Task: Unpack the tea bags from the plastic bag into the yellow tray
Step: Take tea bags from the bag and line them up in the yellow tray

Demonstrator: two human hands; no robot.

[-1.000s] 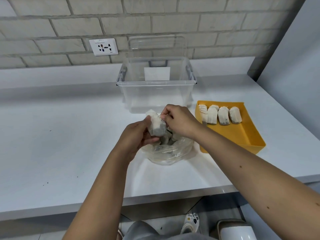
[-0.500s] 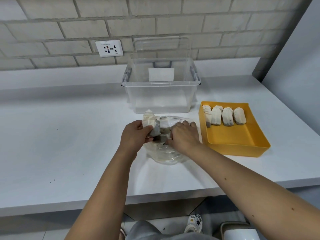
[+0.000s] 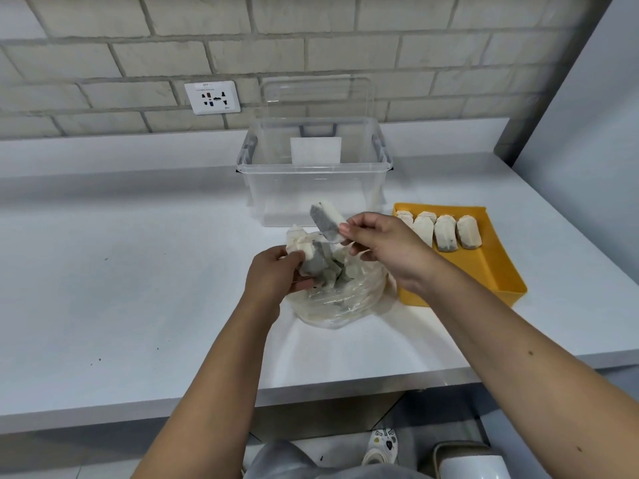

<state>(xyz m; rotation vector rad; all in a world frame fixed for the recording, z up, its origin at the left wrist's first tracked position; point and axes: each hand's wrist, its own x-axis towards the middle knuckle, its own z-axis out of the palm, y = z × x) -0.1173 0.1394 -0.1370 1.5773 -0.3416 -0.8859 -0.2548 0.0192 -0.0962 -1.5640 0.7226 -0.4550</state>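
Note:
A clear plastic bag [image 3: 340, 302] with several tea bags inside lies on the white table. My left hand [image 3: 273, 274] grips a tea bag [image 3: 311, 255] at the bag's mouth. Above the bag, my right hand [image 3: 383, 247] pinches another tea bag [image 3: 326, 221] by one end, lifted and tilted. The yellow tray [image 3: 484, 271] sits to the right, with several tea bags [image 3: 444, 233] lined up along its far end.
An open clear storage box [image 3: 314, 188] stands behind the bag, its lid leaning on the brick wall. A wall socket [image 3: 212, 97] is at the back left. A grey wall rises on the right. The table's front edge lies close to me.
My right hand went down into the plastic bag and has come up holding a tea bag. My left hand has stayed at the bag's mouth with its tea bag.

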